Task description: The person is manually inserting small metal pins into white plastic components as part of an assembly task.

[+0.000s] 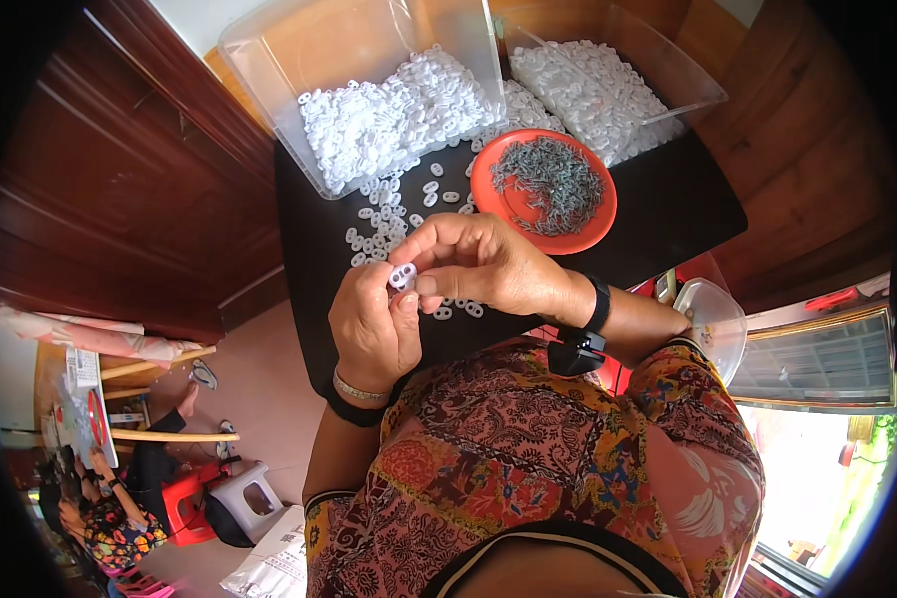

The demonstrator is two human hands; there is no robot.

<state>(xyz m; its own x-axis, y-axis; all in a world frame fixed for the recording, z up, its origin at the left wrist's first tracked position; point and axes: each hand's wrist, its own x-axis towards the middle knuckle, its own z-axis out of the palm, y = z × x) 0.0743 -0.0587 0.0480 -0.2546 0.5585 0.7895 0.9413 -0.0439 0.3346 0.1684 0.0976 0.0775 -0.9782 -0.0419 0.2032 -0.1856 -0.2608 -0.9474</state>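
A small white oval plastic piece with two dark holes [402, 276] is held in front of my chest, over the near side of the black table. My left hand [371, 324] is closed, pinching the piece from below and the left between thumb and forefinger. My right hand [493, 267] is closed on it from the right, its forefinger along the top edge and its thumb by the lower right side. Whether a small part is also between the right fingertips is hidden. Beyond the hands, several loose matching white pieces [377, 224] are scattered on the black table [658, 214].
A red plate [488, 189] heaped with grey metal screws [558, 179] stands beyond my right hand. Two clear bins [259, 75] [703, 85] of white pieces stand at the back. On the right is a clear tub [713, 314]. At far left, another person [120, 523] sits at a table.
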